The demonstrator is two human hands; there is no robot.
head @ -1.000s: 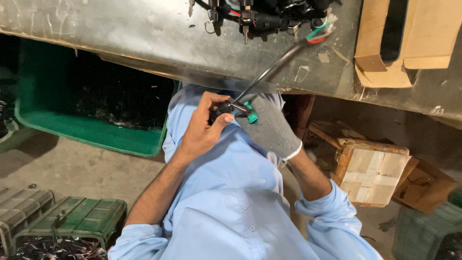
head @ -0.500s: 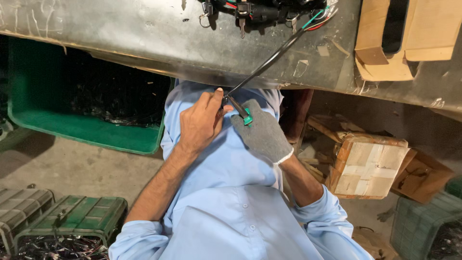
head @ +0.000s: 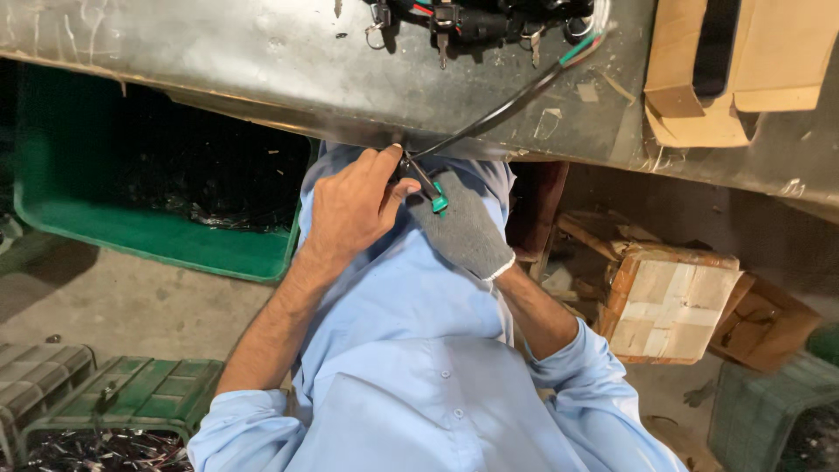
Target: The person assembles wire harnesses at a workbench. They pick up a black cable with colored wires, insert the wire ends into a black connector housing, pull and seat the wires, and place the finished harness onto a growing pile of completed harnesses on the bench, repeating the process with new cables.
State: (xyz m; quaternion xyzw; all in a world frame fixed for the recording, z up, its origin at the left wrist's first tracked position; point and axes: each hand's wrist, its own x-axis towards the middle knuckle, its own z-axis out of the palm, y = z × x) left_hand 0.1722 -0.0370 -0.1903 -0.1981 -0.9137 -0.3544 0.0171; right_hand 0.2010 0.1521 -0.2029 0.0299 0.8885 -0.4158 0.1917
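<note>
A black cable (head: 489, 118) with a green end piece (head: 439, 204) is pinched by the bare left hand (head: 350, 210) and supported by the gloved right hand (head: 468, 229), just below the near bench edge (head: 262, 100). Since a second ago both hands are seen raised closer to that edge. Farther off, the cable is run up to a connector cluster (head: 481, 17).

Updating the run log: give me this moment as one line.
left hand: bare, pinching black cable | right hand: grey glove, under green-tipped wire end | place: metal table edge
</note>
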